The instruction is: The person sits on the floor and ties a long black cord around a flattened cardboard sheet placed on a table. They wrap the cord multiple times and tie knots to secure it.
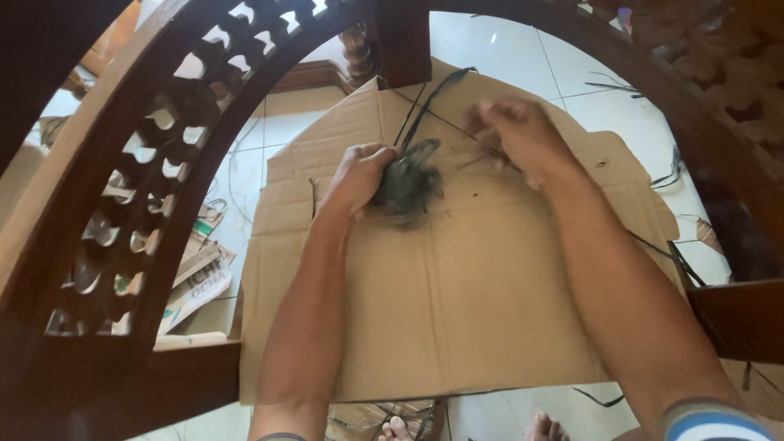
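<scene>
My left hand (359, 173) is closed around a dark tangled bundle of thin strips (411, 180) held just above a flattened cardboard sheet (457, 302). My right hand (516, 131), blurred by motion, pinches thin dark strands that run from the bundle. Two long dark strips (429, 102) stretch from the bundle toward the far edge of the cardboard. Both forearms reach in from the bottom of the view.
A dark carved wooden frame with an arched openwork panel (155, 163) surrounds the view. A turned wooden post (359, 51) stands at the far side. Folded cardboard pieces (200, 278) lie on the white tiled floor (506, 49) at left. Loose dark strips (674, 163) lie at right. Toes (398, 428) show at the bottom.
</scene>
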